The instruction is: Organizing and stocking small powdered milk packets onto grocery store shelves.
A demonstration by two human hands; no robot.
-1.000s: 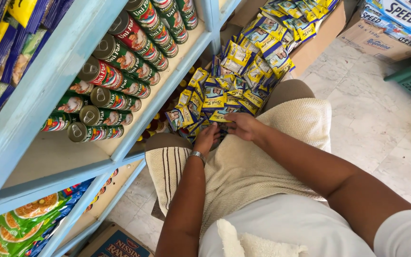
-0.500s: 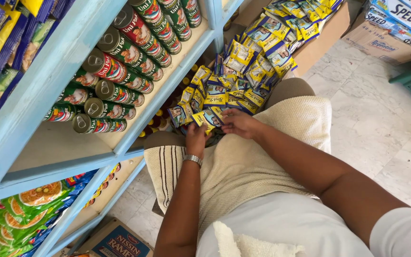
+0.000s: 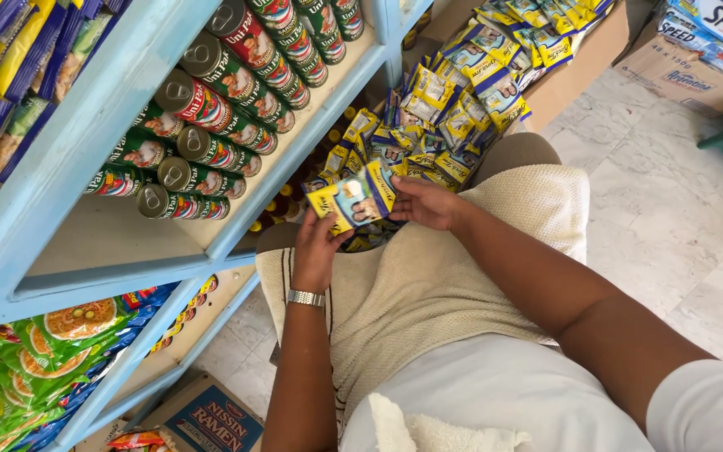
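while both hands hold a small stack of yellow sachets (image 3: pixel 353 201) above the lap, the left hand (image 3: pixel 318 251) cups it from below and the right hand (image 3: pixel 428 203) pinches its edge — a loose grip could likely spill some onto the sachet pile (image 3: pixel 449 109) or the floor (image 3: pixel 671 218).

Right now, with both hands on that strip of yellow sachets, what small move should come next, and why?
Probably lift the sachet strip clear of the heap of sachets: left hand and right hand already grip its two ends, just above the pile.
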